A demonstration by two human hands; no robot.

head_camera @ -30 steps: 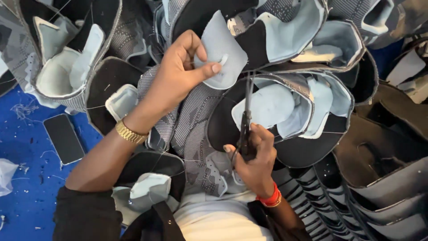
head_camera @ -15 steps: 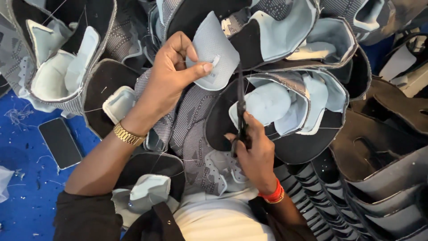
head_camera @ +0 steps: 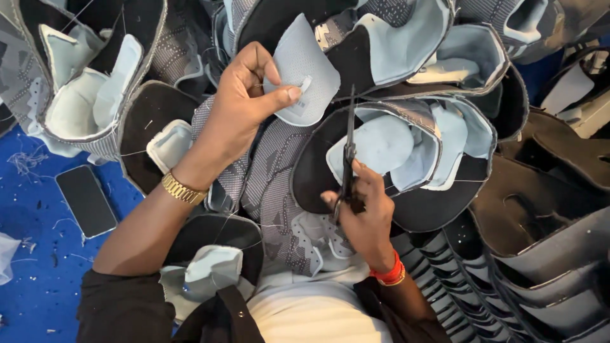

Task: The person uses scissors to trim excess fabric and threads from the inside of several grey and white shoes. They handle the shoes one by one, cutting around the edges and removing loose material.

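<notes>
My left hand (head_camera: 244,105), with a gold watch at the wrist, pinches the pale blue padded tongue (head_camera: 305,76) of a grey patterned shoe upper (head_camera: 270,190) lying across my lap. A small white tag sits on the tongue by my thumb. My right hand (head_camera: 365,213), wearing a red wrist band, grips black scissors (head_camera: 348,149) that point upward, their tips just right of the tongue. Loose threads hang near both hands.
Several unfinished shoe uppers with black and light blue linings are heaped all around (head_camera: 406,146). A stack of dark grey pieces (head_camera: 546,279) fills the right side. A black phone (head_camera: 86,200) lies on the blue floor (head_camera: 32,279) at left, among thread scraps.
The scissors have risen and stand closer to the tongue. My left hand has shifted its grip on the tongue slightly; the view has moved in.
</notes>
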